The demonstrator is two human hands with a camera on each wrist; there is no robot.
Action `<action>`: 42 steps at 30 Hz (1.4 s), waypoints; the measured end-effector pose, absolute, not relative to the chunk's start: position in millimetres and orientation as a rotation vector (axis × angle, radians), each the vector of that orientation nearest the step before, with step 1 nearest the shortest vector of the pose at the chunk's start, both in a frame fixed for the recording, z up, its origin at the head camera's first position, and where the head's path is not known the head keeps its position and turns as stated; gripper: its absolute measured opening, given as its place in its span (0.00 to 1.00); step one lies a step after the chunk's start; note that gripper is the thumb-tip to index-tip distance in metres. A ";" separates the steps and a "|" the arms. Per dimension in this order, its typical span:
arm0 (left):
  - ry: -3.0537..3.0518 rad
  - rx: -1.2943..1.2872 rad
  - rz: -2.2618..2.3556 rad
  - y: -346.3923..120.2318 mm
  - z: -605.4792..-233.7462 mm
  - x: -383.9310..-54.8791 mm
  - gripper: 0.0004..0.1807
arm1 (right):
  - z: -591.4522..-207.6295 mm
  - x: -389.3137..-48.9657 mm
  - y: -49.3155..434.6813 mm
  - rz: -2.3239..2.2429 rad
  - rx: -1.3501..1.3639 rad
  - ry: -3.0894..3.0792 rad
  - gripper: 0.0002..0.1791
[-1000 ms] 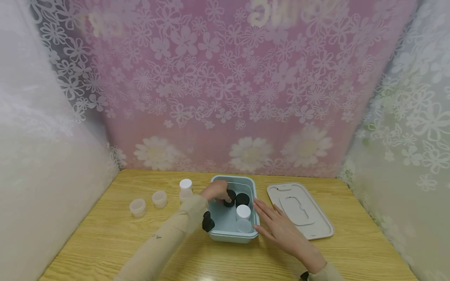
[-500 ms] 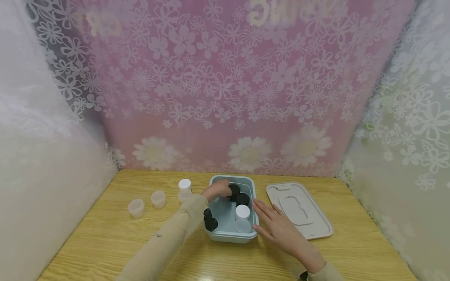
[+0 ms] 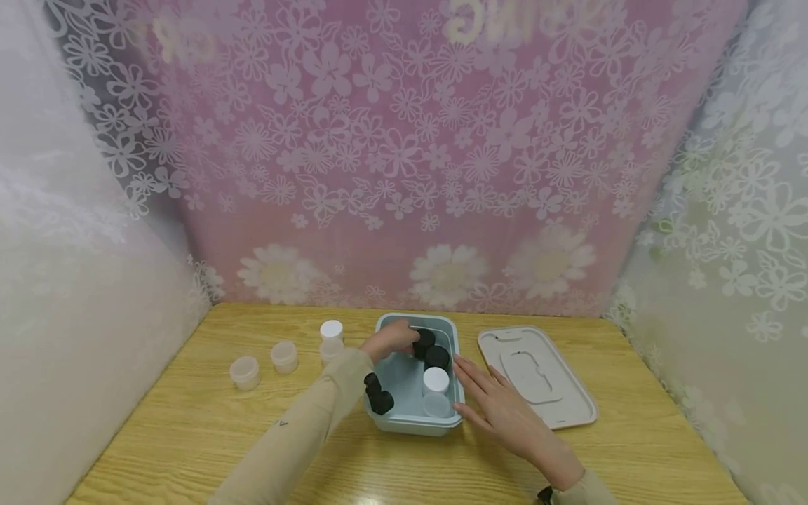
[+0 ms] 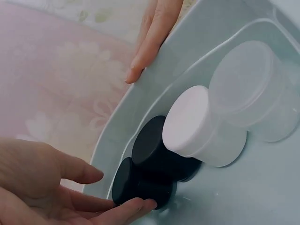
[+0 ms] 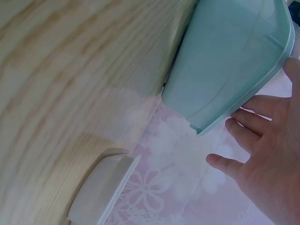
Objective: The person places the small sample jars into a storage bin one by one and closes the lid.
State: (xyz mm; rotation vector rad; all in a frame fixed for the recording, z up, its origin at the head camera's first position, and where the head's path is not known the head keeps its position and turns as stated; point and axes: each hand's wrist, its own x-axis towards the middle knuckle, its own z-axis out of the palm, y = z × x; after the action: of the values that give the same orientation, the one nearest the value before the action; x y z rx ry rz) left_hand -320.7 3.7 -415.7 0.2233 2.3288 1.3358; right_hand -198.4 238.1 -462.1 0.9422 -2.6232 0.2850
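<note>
A light blue plastic bin (image 3: pixel 404 421) holds a row of round jars along its right wall. My left hand (image 3: pixel 393 338) reaches inside at the far end. In the left wrist view its straight fingers (image 4: pixel 122 213) touch the farthest black jar (image 4: pixel 123 180), while the thumb stands apart from it. Beside that come a second black jar (image 4: pixel 154 145), a white-lidded jar (image 4: pixel 187 123) and a clear jar with a translucent lid (image 4: pixel 243 77). My right hand (image 3: pixel 511 417) lies flat-fingered against the bin's right rim, fingertips (image 5: pixel 239 115) at the edge.
To the left of the bin stand two translucent jars (image 3: pixel 245 373), a white-lidded jar (image 3: pixel 331 330) and another translucent one (image 3: pixel 331 351) close in front of it. A pale rectangular lid (image 3: pixel 568 393) lies on the wooden table (image 3: pixel 391 470) at the right, beyond my right hand.
The farthest black jar has shifted away and to the right inside the bin, up to the far right corner, with my left hand following. My right hand has stayed at the rim.
</note>
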 end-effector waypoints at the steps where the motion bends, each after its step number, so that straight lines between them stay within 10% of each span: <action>1: 2.330 0.231 1.340 4.1 -415.7 -320.4 0.24 | -462.1 -198.4 238.0 0.291 0.944 -2.622 0.38; 42: 2.212 0.455 1.584 -21.1 -412.4 -322.5 0.23 | -463.4 -198.7 236.7 0.261 0.935 -2.606 0.38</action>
State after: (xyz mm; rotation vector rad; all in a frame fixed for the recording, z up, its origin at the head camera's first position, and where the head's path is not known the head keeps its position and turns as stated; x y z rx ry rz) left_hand -322.5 -21.1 -412.4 0.4546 2.2115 1.5837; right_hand -198.7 236.7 -463.4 0.9354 -2.6057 0.2611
